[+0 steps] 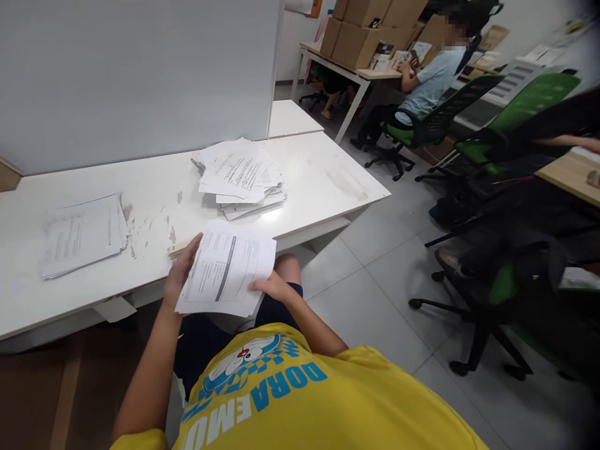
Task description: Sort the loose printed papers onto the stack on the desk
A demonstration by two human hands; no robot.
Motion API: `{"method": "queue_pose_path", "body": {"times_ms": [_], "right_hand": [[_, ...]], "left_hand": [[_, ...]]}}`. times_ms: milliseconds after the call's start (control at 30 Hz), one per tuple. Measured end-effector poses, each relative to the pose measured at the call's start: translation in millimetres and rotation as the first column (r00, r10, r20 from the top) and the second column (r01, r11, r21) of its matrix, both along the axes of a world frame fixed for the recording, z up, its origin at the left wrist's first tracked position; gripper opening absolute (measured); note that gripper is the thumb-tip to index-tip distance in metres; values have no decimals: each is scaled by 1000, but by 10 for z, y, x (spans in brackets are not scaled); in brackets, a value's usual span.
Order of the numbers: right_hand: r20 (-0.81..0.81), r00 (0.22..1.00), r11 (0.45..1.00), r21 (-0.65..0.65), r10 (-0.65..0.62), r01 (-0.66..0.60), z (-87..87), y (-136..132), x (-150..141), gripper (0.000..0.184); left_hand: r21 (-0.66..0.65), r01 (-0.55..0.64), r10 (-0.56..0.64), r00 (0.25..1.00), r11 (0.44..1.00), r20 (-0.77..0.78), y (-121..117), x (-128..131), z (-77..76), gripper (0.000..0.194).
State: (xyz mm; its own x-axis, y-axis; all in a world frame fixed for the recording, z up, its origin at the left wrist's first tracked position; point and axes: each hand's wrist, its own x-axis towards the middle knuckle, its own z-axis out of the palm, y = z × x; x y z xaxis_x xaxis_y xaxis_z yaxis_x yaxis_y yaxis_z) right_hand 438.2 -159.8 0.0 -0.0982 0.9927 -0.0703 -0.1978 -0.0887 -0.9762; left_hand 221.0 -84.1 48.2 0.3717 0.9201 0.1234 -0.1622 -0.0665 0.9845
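Observation:
Both my hands hold a small sheaf of printed papers point(225, 267) over my lap at the front edge of the white desk point(323, 175). My left hand point(182, 270) grips the sheaf's left edge, fingers curled behind it. My right hand point(270, 287) holds its lower right corner, thumb on top. An untidy pile of printed sheets point(241, 177) lies on the desk beyond the sheaf. A flatter stack of papers point(83, 234) lies at the desk's left.
A grey partition point(140, 75) stands behind the desk. At the back right another person point(429, 78) sits on a green chair at a table with cardboard boxes point(365, 28). Green-and-black office chairs point(510, 275) crowd the tiled floor to the right.

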Motion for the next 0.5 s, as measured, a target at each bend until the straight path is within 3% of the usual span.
{"method": "queue_pose_path", "body": {"times_ms": [67, 167, 233, 300, 333, 400, 500], "right_hand": [[5, 1000, 1000, -8, 19, -19, 68, 67, 1, 44], [-61, 998, 999, -38, -2, 0, 162, 122, -44, 39], [-110, 994, 999, -39, -4, -1, 211, 126, -90, 38], [-146, 989, 999, -15, 28, -30, 238, 112, -125, 43], [-160, 986, 999, -1, 44, -44, 239, 102, -133, 46], [-187, 982, 999, 21, 38, -35, 217, 84, -124, 51], [-216, 975, 998, -3, -56, 56, 136, 66, -57, 46]], "left_hand": [[-50, 52, -51, 998, 997, 23, -14, -61, 97, 76], [-53, 28, -30, 998, 998, -50, 23, -200, 150, 89], [-17, -25, 24, 997, 1000, -75, 71, -309, 144, 90], [62, -165, 168, 984, 984, -54, 161, -442, 139, 87], [112, -270, 274, 962, 956, -15, 231, -526, 143, 86], [198, -500, 487, 866, 843, 116, 425, -742, 163, 90], [267, -681, 642, 732, 682, 227, 794, -1168, 189, 98]]}}
